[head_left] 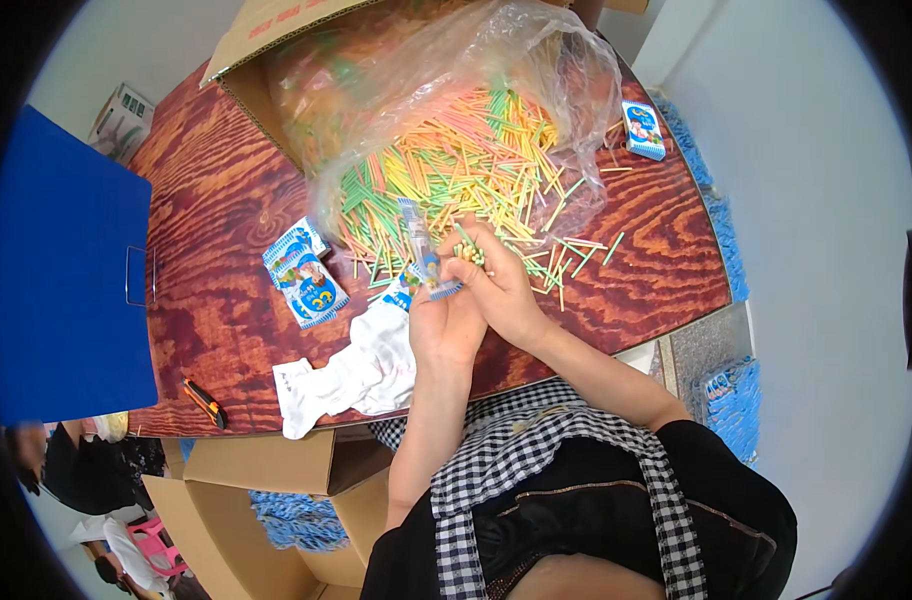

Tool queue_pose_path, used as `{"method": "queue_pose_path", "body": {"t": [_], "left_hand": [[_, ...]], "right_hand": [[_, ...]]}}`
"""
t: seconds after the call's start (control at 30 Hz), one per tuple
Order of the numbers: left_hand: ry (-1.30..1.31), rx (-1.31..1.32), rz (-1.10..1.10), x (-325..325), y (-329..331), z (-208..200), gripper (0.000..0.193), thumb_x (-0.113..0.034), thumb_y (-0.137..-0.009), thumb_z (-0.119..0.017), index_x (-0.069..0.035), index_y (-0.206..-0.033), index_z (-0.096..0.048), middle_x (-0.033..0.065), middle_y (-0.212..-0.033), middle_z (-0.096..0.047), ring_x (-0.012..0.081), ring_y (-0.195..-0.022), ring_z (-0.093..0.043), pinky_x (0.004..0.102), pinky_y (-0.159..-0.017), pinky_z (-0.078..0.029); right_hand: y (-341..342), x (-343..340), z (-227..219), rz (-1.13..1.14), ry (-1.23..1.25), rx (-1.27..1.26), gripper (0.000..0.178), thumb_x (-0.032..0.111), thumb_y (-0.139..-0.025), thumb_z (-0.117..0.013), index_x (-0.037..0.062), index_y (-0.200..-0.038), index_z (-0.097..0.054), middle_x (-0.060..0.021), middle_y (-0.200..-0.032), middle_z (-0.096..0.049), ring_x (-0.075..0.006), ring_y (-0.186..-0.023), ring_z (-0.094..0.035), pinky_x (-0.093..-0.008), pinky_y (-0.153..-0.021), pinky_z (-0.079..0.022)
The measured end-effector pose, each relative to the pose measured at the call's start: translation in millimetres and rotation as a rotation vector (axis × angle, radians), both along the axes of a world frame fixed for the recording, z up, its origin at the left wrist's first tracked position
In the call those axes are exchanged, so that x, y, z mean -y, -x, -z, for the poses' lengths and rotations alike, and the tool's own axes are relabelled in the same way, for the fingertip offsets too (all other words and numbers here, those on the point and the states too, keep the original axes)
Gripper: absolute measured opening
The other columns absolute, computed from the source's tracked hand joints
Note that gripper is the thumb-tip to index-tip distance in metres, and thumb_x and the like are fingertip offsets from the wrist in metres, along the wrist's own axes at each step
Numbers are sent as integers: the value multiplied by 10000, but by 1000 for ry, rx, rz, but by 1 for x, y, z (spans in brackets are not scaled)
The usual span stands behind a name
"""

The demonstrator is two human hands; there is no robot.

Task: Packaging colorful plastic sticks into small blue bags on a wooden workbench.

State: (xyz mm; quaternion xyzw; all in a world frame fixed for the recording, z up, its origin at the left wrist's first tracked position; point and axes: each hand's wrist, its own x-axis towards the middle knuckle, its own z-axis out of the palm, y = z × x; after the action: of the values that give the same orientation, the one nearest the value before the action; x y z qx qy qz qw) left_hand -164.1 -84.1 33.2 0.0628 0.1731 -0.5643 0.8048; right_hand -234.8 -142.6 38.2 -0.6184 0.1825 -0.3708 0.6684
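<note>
My right hand (501, 285) is closed around a small bundle of thin pastel sticks (469, 252), their ends showing between thumb and fingers. Against it, my left hand (444, 325) grips a small clear plastic sachet (421, 240) with blue print, which stands up beside the bundle. Part of another blue-and-white packet shows by the left fingers. Just beyond both hands, a heap of loose pink, yellow and green sticks (456, 165) spills from a clear plastic bag (576, 50) in a cardboard box (261, 110) lying open toward me.
Blue-and-white packets (311, 285) lie left of the heap; a similar small box (643, 130) stands far right. A white cloth (351, 370) and an orange-black box cutter (206, 402) are near the front edge. A blue panel (71, 270) stands left. Below is an open carton (211, 530).
</note>
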Motion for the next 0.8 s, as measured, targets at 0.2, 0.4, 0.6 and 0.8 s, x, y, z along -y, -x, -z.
{"method": "queue_pose_path", "body": {"t": [0.2, 0.4, 0.6, 0.8], "left_hand": [[-83, 569, 13, -8, -24, 6, 205, -142, -974, -459, 3, -1064, -572, 106, -1093, -608, 187, -1051, -561, 382, -996, -413], [-74, 1040, 230, 3, -41, -19, 134, -125, -937, -554, -10, -968, -615, 58, -835, -664, 103, -741, -612, 263, -726, -480], [-149, 940, -82, 14, -59, -1, 180, -134, -953, -520, -1, -1044, -598, 85, -1033, -643, 153, -938, -600, 323, -875, -453], [-18, 221, 94, -7, -6, 5, 248, -133, -959, -470, 2, -1159, -525, 108, -1164, -597, 198, -1096, -558, 382, -1010, -406]], "right_hand": [[8, 32, 8, -254, -360, -3, 161, 52, -923, -538, 10, -1077, -537, -15, -897, -582, -87, -848, -564, -245, -822, -456], [13, 29, 26, -408, -382, -160, 167, 83, -914, -553, 51, -1065, -617, 3, -728, -559, -80, -583, -523, -226, -547, -426], [22, 34, 18, -365, -468, -66, 105, 111, -928, -547, 36, -1001, -553, -25, -749, -563, -95, -629, -535, -237, -581, -459], [13, 19, -14, -62, -120, 106, 73, 111, -929, -533, 51, -963, -559, -58, -885, -638, -162, -858, -589, -288, -877, -435]]}}
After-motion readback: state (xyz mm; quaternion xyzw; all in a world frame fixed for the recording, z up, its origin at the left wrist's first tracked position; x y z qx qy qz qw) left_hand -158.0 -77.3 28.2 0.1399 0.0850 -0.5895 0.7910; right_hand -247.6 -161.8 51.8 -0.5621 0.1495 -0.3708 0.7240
